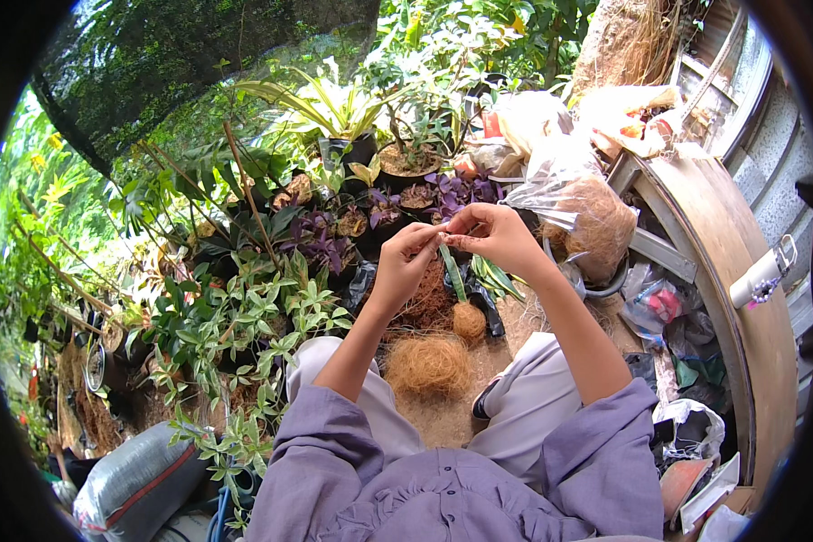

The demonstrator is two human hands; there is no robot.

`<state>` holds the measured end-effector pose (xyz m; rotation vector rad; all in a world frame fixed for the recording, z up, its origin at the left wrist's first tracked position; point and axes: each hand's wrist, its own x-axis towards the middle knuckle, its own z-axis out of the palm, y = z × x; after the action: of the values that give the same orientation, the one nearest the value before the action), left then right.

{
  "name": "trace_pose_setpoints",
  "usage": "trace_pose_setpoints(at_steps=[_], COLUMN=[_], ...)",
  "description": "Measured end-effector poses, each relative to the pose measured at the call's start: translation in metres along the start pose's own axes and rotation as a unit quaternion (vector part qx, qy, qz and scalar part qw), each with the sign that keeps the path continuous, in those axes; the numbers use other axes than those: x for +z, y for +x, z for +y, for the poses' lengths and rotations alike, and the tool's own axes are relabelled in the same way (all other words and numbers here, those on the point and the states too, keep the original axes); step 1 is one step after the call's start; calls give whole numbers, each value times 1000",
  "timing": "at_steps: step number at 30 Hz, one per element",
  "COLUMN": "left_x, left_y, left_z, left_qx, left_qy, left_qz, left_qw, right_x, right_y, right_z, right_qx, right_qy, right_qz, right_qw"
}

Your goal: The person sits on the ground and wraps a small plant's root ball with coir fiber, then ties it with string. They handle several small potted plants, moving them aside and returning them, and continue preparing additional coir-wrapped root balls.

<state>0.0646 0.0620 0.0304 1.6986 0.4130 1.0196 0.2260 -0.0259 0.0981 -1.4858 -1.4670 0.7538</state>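
Observation:
My left hand (412,252) and my right hand (486,234) meet at the fingertips, raised above the ground in front of me. The fingers of each are pinched; whether something thin lies between them is too small to tell. Just below them a long green leaf (452,274) stands up from a ball wrapped in brown fibre (469,321). A loose clump of golden coconut fibre (428,364) lies on the ground between my legs. Behind it is a heap of reddish-brown coir or soil (425,298), partly hidden by my left hand and forearm.
Potted plants crowd the front and left, including purple-leaved ones (318,238) and a variegated shrub (264,332). A clear plastic bag of fibre (593,227) stands at right, near a curved wooden tabletop (738,271) bearing a white tumbler (755,283). A stuffed grey sack (142,477) lies lower left.

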Motion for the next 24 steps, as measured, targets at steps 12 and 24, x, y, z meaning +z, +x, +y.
trace_pose_setpoints(at_steps=[12, 24], left_x=[-1, -5], left_y=[-1, 2], left_z=[14, 8], left_qx=[74, 87], left_qy=[63, 74], left_qz=[29, 35], left_qw=[995, 993], right_x=[4, 3], right_y=[2, 1], right_z=[3, 4], right_qx=[11, 77], right_qy=[11, 96], right_qz=[34, 4], right_qw=[999, 992])
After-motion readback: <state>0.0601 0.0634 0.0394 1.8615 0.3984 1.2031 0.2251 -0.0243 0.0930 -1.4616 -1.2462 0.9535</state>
